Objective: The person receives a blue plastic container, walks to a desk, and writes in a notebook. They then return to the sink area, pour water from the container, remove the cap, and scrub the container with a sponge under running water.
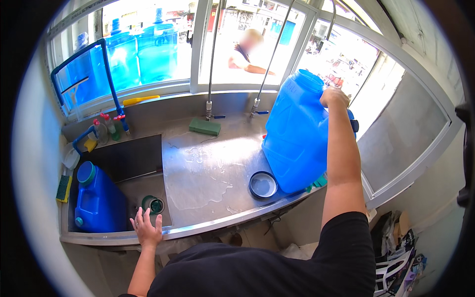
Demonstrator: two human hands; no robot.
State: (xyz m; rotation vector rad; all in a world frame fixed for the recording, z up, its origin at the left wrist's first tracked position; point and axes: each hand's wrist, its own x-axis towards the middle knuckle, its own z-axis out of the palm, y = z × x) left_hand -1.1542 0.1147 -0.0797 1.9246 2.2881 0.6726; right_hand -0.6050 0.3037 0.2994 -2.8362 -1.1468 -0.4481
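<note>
A large blue water jug [297, 128] stands uncapped on the steel counter at the right. My right hand [334, 97] is closed at its upper right side by the mouth, apparently on its handle; my forearm hides part of the jug. A dark round lid [263, 185], pale inside, lies just left of the jug's base. My left hand [147, 228] rests, fingers spread and holding nothing, over the sink's front rim. A darker blue jug [101, 203] with a light blue cap stands inside the sink, left of that hand. Beyond my fingertips is a green ring-like piece [153, 204] on the sink bottom.
A green block [205, 126] sits at the counter's back, near two hanging metal pipes with blue-handled valves. Spray bottles [111, 127], a sponge [64, 189] and a blue pipe [110, 79] edge the sink. Blue bottles [157, 52] and a person [245, 54] show through the windows.
</note>
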